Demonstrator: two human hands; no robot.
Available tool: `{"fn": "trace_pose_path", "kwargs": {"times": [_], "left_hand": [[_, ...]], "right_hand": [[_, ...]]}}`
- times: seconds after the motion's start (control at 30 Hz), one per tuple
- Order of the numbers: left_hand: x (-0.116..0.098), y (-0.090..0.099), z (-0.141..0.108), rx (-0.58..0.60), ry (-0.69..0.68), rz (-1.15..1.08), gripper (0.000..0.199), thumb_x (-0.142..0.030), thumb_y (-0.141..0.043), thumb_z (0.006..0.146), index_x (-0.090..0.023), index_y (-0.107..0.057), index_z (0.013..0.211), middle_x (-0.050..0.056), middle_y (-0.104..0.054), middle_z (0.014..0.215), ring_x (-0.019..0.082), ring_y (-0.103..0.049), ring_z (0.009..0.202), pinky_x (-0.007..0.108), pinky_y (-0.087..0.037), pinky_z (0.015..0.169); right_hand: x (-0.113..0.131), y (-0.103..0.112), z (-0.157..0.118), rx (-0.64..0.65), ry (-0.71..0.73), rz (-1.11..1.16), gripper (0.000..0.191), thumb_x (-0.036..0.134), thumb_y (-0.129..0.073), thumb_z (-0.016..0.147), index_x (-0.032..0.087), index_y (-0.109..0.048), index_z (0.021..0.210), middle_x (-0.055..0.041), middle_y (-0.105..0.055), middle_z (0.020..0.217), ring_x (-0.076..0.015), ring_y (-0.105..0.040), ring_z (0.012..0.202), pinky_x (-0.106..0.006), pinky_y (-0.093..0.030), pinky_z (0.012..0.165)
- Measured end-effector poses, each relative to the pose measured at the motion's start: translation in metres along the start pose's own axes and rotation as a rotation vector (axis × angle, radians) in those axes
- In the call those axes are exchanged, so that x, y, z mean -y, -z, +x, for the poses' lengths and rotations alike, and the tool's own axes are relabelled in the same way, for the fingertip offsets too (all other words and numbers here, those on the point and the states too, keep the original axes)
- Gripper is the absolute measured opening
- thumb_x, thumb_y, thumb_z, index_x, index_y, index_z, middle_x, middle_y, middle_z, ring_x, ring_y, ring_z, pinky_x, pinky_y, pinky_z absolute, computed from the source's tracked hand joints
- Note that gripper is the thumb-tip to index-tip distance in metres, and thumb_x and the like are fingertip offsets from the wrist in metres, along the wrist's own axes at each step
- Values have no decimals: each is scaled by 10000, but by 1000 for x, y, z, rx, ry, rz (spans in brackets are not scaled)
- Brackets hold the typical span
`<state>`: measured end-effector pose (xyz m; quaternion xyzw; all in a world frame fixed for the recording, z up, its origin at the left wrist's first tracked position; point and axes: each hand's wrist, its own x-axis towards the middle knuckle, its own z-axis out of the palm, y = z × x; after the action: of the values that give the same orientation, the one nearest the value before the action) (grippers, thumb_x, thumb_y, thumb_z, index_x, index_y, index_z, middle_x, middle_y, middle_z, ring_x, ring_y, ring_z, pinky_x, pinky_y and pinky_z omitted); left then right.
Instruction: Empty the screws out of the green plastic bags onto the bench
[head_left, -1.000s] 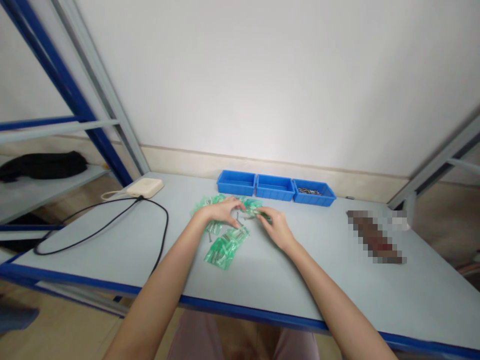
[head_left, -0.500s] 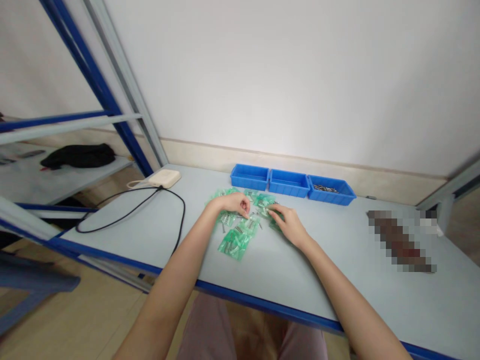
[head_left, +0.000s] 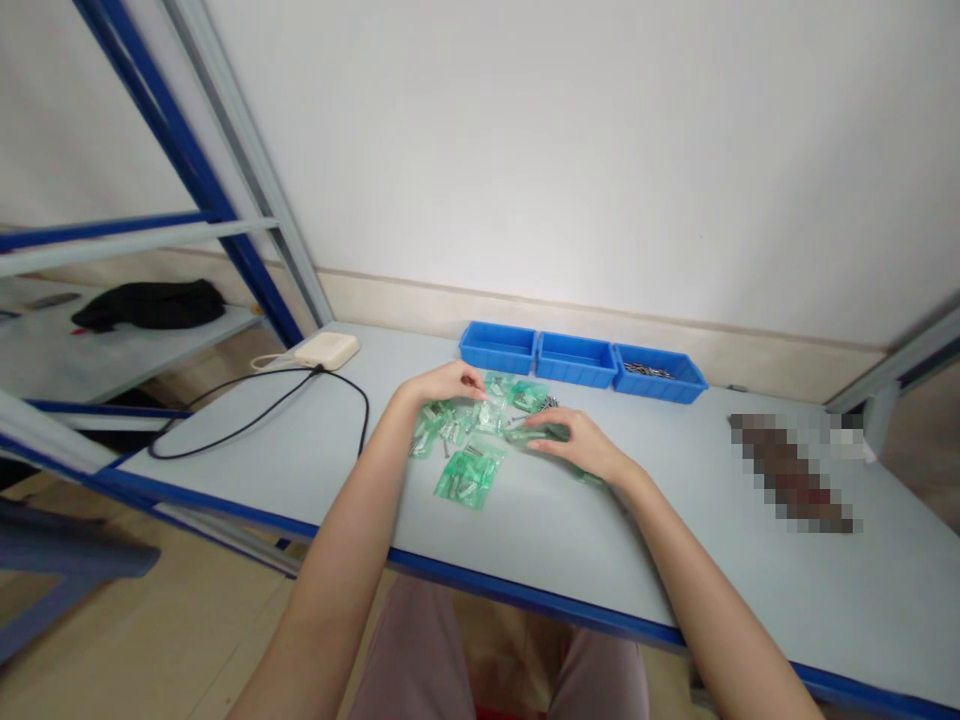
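Note:
Several small green-tinted plastic bags [head_left: 465, 478] holding metal screws lie in a loose pile in the middle of the light grey table [head_left: 637, 540]. My left hand [head_left: 442, 382] is at the pile's far left side, its fingertips curled at a bag's edge. I cannot tell whether they grip it. My right hand [head_left: 574, 442] lies across the pile's right side, its fingers and thumb closed on a green bag [head_left: 541, 433]. A few loose metal screws lie among the bags.
Three blue plastic bins [head_left: 576, 360] stand in a row at the table's back edge, the rightmost holding metal pieces [head_left: 648, 370]. A white adapter [head_left: 327, 350] with a black cable [head_left: 255, 420] lies left. A pixelated object [head_left: 787, 472] lies right. A shelf with black cloth [head_left: 150, 305] stands left.
My left hand has drawn back to the far left of the pile. My right hand has shifted toward the bag it now holds, and the bags have spread slightly.

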<state>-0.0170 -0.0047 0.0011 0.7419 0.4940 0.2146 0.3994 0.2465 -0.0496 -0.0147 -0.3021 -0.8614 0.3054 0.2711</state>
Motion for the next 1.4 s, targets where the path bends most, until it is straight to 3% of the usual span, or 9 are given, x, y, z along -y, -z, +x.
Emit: {"fn": "trace_pose_path", "kwargs": {"times": [0.23,0.53,0.63,0.77,0.87,0.93,1.03,1.17,1.4], "left_hand": [[5,4,-2,-104,-15,-51,340,-452,-658,617,-114,-640,658,15,-572,607,106,-474,562,220,-361,534],[10,11,-2,-204,-58,0,297,-416,-591,692,-122,-598,646,2,-538,599,119,-476,585,231,-383,569],[13,14,-2,-427,-52,134,257,-374,-524,762,-134,-606,726,37,-581,764,162,-528,764,274,-426,724],[23,18,-13,-690,198,536,200,-321,-514,788,-161,-630,819,105,-553,1034,268,-455,1059,415,-351,917],[29,17,-23,-685,373,693,273,-323,-530,784,-150,-618,976,160,-494,1173,323,-397,1146,473,-317,943],[28,11,-26,-736,396,710,525,-394,-534,782,-136,-471,1234,197,-365,1330,342,-309,1239,482,-272,987],[22,-2,-28,-490,278,653,674,-564,-416,807,-247,-271,1384,151,-163,1468,364,-110,1338,586,-159,1004],[25,-13,-32,-196,250,635,615,-598,-435,783,-363,-341,1343,86,-137,1488,396,-110,1332,666,-119,960],[50,-1,-43,-549,102,605,340,-293,-367,883,-250,-585,1140,59,-527,1234,208,-467,1152,354,-347,990]], "right_hand": [[-17,16,-3,-129,-97,-12,228,304,-563,796,213,-662,981,-51,-661,1043,-215,-584,994,-371,-411,914],[-28,8,-3,-64,-81,-252,270,369,-466,845,251,-623,1031,-35,-630,1102,-222,-543,1049,-408,-387,931],[-26,1,-4,-80,-108,-371,461,475,-481,816,260,-496,1224,-61,-489,1304,-265,-411,1207,-487,-301,990],[-25,-16,-5,4,-191,-481,761,601,-438,782,245,-202,1411,-108,-229,1466,-319,-162,1341,-597,-158,1017],[-24,-26,-4,77,-235,-546,786,628,-399,785,230,-170,1424,-117,-171,1483,-333,-97,1353,-618,-130,1014],[-22,-29,-3,88,-223,-563,739,611,-386,803,234,-211,1414,-110,-190,1478,-326,-120,1351,-598,-142,1025],[-20,-29,-1,70,-164,-548,639,556,-393,830,255,-284,1382,-100,-274,1445,-290,-221,1327,-552,-183,1038],[-20,-31,0,-2,-83,-531,515,480,-414,851,254,-383,1313,-111,-404,1348,-258,-352,1243,-537,-230,1022],[-17,-32,2,-105,-14,-590,332,397,-436,867,257,-505,1160,-81,-529,1194,-246,-430,1144,-606,-136,1020]]}}
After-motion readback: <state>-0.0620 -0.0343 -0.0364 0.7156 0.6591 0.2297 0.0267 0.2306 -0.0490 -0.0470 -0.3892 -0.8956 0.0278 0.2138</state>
